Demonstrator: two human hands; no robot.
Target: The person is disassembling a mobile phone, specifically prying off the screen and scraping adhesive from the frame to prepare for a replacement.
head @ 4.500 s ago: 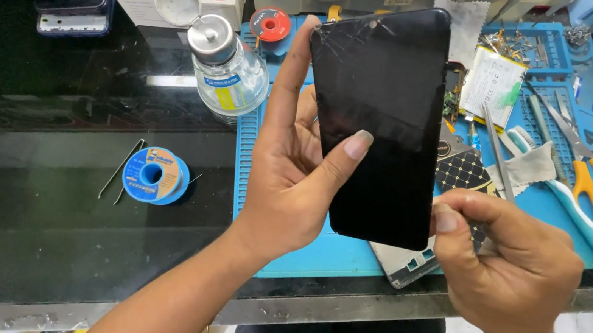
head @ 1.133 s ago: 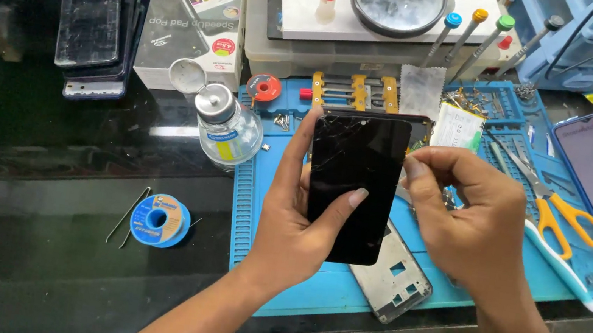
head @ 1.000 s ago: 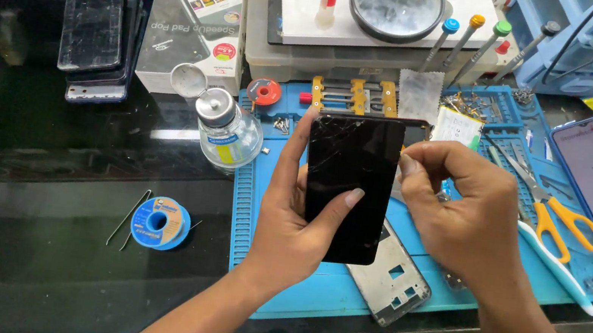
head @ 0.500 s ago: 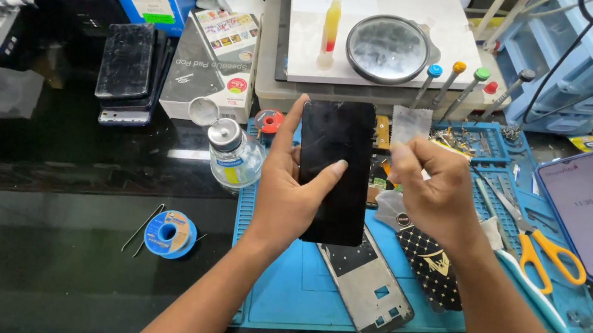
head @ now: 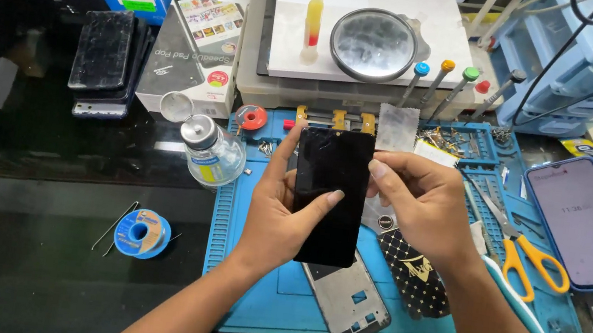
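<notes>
My left hand (head: 282, 214) holds a black phone screen panel (head: 329, 194) upright above the blue work mat (head: 251, 283), thumb across its lower front. My right hand (head: 421, 202) is beside the panel's right edge and pinches a small grey rectangular piece (head: 397, 129) between thumb and fingers at the panel's top right corner. Below the panel lies a bare silver phone frame (head: 350, 307), and a black patterned back cover (head: 415, 278) lies under my right wrist.
A small glass bottle (head: 211, 151) and a blue solder spool (head: 141, 232) sit left of the mat. Yellow-handled scissors (head: 529, 254) and a lit phone (head: 590, 224) lie at right. A white heating station with a round lens (head: 374, 43) stands behind, with screwdrivers, boxes and black phones.
The view has pulled back and the panel looks smaller and farther away. My right hand has risen from the panel's lower right edge to its top right corner, holding the grey piece.
</notes>
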